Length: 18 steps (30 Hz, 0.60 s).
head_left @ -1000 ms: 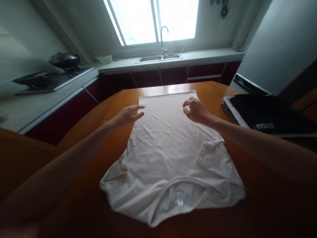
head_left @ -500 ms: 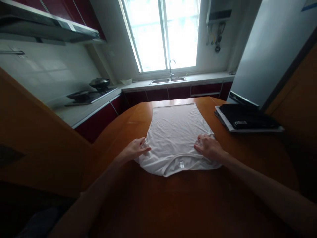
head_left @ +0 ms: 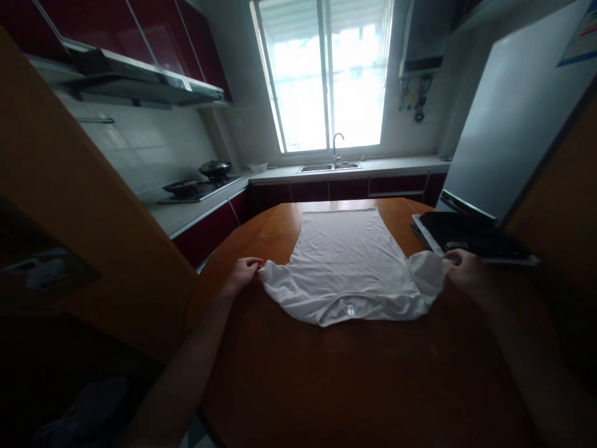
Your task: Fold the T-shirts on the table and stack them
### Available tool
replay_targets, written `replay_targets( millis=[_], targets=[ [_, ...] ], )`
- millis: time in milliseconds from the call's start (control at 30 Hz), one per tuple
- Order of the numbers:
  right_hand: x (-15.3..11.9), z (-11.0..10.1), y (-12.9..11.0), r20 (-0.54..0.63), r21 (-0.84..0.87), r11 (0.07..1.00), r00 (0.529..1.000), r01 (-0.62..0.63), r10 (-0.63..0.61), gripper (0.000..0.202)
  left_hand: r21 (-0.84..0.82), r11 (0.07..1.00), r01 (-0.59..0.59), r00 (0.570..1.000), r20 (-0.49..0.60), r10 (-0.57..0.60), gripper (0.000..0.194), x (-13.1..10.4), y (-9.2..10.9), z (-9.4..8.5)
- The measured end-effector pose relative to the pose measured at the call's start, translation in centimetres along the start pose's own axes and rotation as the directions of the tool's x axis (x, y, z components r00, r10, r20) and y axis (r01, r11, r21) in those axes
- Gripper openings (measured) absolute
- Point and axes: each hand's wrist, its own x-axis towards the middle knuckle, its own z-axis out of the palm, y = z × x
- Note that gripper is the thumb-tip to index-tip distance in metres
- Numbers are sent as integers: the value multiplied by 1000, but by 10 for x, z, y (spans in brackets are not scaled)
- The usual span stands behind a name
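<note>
Presently, white T-shirt point(head_left: 345, 255): lies spread on a wooden table point(head_left: 373, 386) in a kitchen, neck toward me, hem point(head_left: 340, 210) at the far side.
Left hand point(head_left: 242, 274): mine, fingertips pinched on the outer edge of the left sleeve point(head_left: 276, 275).
Right hand point(head_left: 469, 274): also mine, thumb and fingers closed on the edge of the right sleeve point(head_left: 428, 274).
Sleeves: best drawn outward, I judge, with an even, level pull, so neither side drags the body askew; laid flat before I let go, since cloth this soft would likely keep a crease.
Collar point(head_left: 326, 311): rippled along the edge nearest me; a gentle tug should serve better than a hard one, which could skew the neckline.
Black pile point(head_left: 476, 236): folded, near my right knuckles; a wide pull that way could bump it.
Neck tag point(head_left: 351, 310): visible inside the collar, too small to read.
Lettering point(head_left: 457, 244): pale on the black cloth, too blurred for me to trust.
Shadowed corner: a dim shape point(head_left: 84, 404) at lower left, unidentifiable; my right forearm fades into darkness, and the shirt's underside is hidden.
</note>
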Motion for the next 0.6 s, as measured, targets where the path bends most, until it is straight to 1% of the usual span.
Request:
replay_targets(
  millis=[67, 133, 200, 233, 300, 367, 400, 433, 467, 533, 567, 600],
  targets=[
    [10, -3, 20, 49, -1, 998, 997, -61, 61, 10, 0, 999, 37, 999, 21, -37, 41, -1, -2, -5],
    [17, -6, 36, 50, -30, 994, 993, -108, 109, 12, 0, 999, 36, 995, 91, -36, 51, -5, -1, -10],
    [21, -10, 47, 42, -57, 989, 990, -135, 138, 15, -1, 1000, -17, 982, 191, 17, 66, -10, -1, -16],
    [21, -12, 51, 57, -52, 987, 987, -150, 153, 15, -2, 999, -54, 971, 232, 53, 73, -12, 0, -18],
    [21, -16, 59, 136, 15, 984, 975, -179, 175, 14, -8, 994, -108, 952, 286, 105, 81, -13, 0, -21],
    [19, -18, 63, 234, 111, 972, 956, -207, 177, 14, -18, 994, -106, 948, 301, 106, 80, -12, -1, -23],
    [18, -19, 65, 269, 134, 966, 946, -223, 181, 16, -19, 996, -91, 951, 293, 93, 79, -11, -2, -23],
    [17, -19, 64, 279, 124, 965, 942, -230, 189, 17, -6, 997, -74, 960, 269, 73, 77, -10, -3, -24],
    [16, -21, 62, 255, 86, 970, 946, -228, 200, 18, 27, 998, -58, 973, 224, 51, 74, -8, -3, -24],
    [13, -24, 52, 133, -12, 983, 974, -181, 181, 18, 153, 987, -46, 995, 90, 33, 64, -7, -1, -25],
    [10, -26, 44, 63, -46, 990, 989, -134, 137, 17, 227, 972, -63, 998, 17, 61, 58, -8, 2, -25],
    [5, -28, 33, 6, -57, 996, 997, -71, 71, 13, 292, 951, -100, 992, -43, 117, 53, -10, 6, -25]
  ],
)
